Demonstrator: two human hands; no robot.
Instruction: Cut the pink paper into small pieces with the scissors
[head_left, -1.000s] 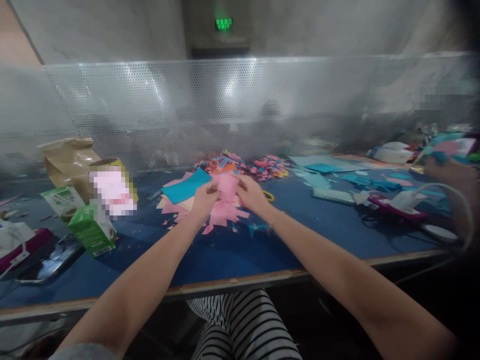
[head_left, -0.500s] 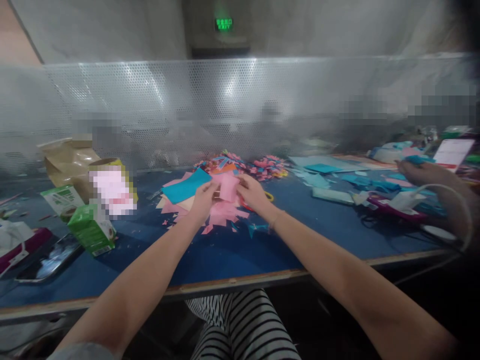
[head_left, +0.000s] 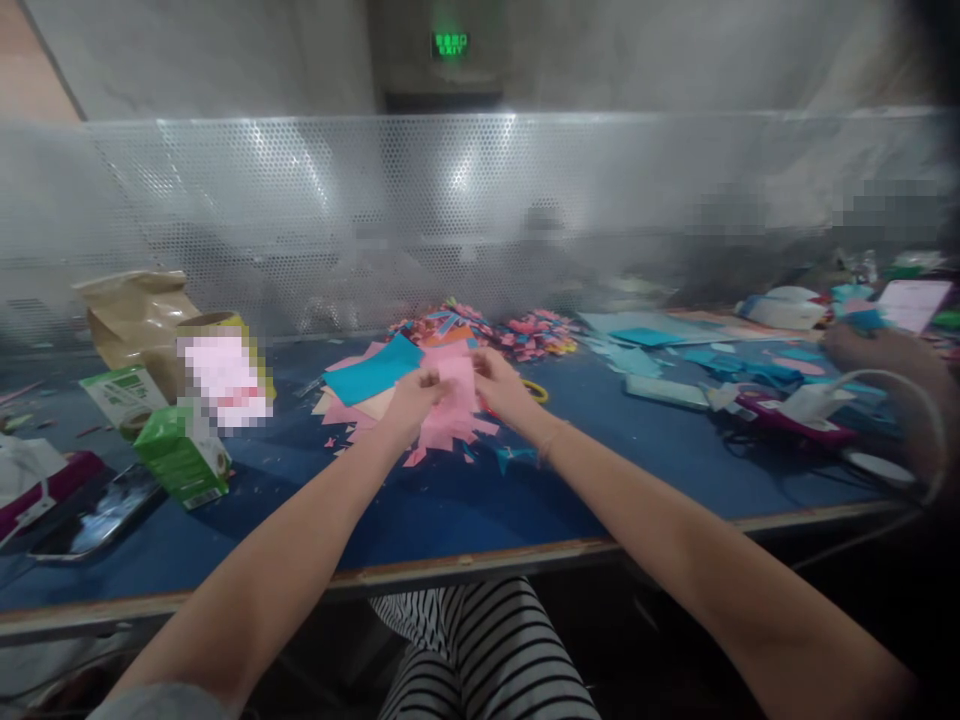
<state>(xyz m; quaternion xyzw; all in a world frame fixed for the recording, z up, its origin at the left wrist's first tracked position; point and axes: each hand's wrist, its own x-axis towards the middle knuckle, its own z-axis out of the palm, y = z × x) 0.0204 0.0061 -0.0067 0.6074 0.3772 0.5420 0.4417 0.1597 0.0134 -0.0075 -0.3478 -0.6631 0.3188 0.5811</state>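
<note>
A piece of pink paper [head_left: 457,380] is held up between my two hands at the middle of the table. My right hand [head_left: 499,385] grips its right edge between thumb and fingers. At its left side is my left hand [head_left: 416,400], fingers curled in a pinch against the pink paper. Beneath them lies a pile of pink paper scraps [head_left: 442,435]. A blue paper sheet [head_left: 375,370] rests on the pile to the left. Yellow-handled scissors [head_left: 537,391] lie partly hidden behind my right hand.
Heaps of colourful cut paper [head_left: 536,335] lie at the back. A green carton [head_left: 184,455], a phone [head_left: 97,515] and a brown paper bag [head_left: 139,315] are at left. A purple power strip [head_left: 787,415] lies at right, near another person's hand [head_left: 862,350].
My left hand has shifted slightly right and its fingers have curled more across the pink paper. The other person's hand at right has moved a little to the right.
</note>
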